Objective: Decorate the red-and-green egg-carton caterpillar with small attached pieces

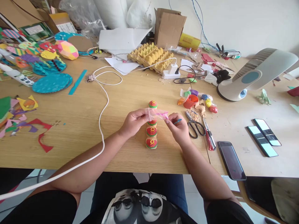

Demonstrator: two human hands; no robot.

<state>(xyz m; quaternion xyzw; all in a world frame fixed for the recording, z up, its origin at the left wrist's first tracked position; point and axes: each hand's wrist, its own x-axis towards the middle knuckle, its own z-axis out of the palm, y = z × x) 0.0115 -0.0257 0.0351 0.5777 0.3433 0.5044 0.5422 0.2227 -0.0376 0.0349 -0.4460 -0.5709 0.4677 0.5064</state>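
My left hand [133,123] pinches one end of a small clear plastic bag [150,114] with something pink inside. The fingers of my right hand [179,130] are closed on the bag's other, pink end. A thin blue stick-like tool [177,121] pokes out from that same hand. Under the bag, a strip of egg-carton cups [151,143] stands on the table, pointing away from me. Its cups carry red tops, green rims and yellow loops, with small faces on the nearer ones. The bag and hands hide part of the strip.
Right of my hands lie black-handled scissors [196,124], a utility knife [210,137], an orange-red cup [191,101] among bagged coloured clay, and a phone [231,160]. A white cable [102,124] crosses my left forearm. Yellow egg trays [151,56] and a fan [252,74] stand farther back.
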